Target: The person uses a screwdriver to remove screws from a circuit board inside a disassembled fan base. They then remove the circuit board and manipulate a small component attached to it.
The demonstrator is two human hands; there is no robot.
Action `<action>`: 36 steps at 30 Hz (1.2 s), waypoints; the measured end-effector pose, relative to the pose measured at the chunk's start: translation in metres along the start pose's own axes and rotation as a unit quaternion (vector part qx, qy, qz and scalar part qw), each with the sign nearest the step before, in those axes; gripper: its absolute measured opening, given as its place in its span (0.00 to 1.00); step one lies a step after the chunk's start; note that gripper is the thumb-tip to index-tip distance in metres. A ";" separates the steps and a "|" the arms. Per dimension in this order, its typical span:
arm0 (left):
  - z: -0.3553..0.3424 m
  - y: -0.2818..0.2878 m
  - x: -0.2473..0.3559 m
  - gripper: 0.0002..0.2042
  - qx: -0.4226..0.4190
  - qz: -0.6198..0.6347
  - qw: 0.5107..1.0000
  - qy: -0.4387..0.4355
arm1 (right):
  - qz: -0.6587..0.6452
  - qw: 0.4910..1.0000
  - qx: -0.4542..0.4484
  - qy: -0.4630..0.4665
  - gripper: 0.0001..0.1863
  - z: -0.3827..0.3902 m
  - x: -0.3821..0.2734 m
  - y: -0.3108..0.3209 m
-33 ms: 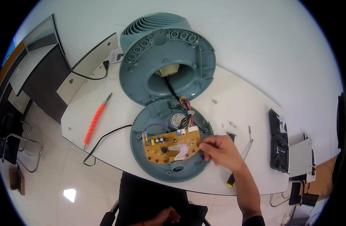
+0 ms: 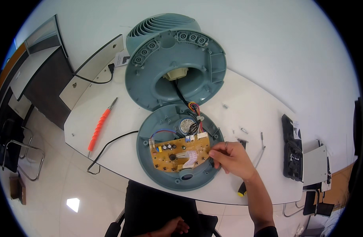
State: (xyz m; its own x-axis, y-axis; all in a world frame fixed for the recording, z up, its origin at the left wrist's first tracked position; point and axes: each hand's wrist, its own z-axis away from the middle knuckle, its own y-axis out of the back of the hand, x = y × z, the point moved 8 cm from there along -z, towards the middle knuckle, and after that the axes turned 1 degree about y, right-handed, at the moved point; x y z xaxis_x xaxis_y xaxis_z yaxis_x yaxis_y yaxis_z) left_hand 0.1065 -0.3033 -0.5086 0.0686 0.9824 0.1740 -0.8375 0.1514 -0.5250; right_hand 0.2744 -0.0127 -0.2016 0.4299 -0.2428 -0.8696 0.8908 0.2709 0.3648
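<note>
A tan circuit board (image 2: 177,149) lies in the round grey-green fan base (image 2: 150,179). My right hand (image 2: 230,158) pinches the board's right edge between thumb and forefinger; its other fingers are curled. My left hand (image 2: 176,226) rests low over my lap, fingers loosely apart and holding nothing. A bundle of coloured wires (image 2: 194,110) runs from the board's connectors up into the fan's tilted upper body (image 2: 150,87). Beside the wires sits a round silver motor (image 2: 187,125). A white ribbon-like piece (image 2: 192,157) lies over the board's middle.
An orange-handled screwdriver (image 2: 98,128) lies left on the white table (image 2: 252,102), near the black power cord (image 2: 114,139). Right of my hand are a yellow-and-black handle (image 2: 242,189), small metal bits (image 2: 244,130) and a black tool case (image 2: 293,154). A chair (image 2: 25,146) stands left.
</note>
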 end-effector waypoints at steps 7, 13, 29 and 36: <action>0.001 -0.003 0.003 0.22 -0.010 -0.024 1.000 0.013 | 0.094 0.981 0.106 0.136 0.11 0.010 -0.022 0.012; -0.005 -0.003 0.000 0.22 -0.009 0.004 1.000 -0.006 | 0.197 0.920 0.108 0.320 0.06 0.033 -0.059 0.023; 0.002 -0.003 0.005 0.23 -0.010 -0.018 1.000 0.005 | 0.407 0.747 0.066 0.522 0.12 0.054 -0.067 -0.022; -0.001 -0.006 0.006 0.23 -0.035 -0.023 0.999 -0.006 | 0.422 0.746 0.079 0.510 0.11 0.052 -0.067 -0.024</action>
State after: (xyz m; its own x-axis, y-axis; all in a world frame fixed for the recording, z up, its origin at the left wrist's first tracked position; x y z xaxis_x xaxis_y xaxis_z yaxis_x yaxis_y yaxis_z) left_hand 0.1125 -0.2977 -0.5058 0.0988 0.9729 0.2092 -0.7933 0.2039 -0.5736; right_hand 0.2321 -0.0511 -0.1347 0.5839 0.8079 -0.0797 0.4069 -0.2063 0.8899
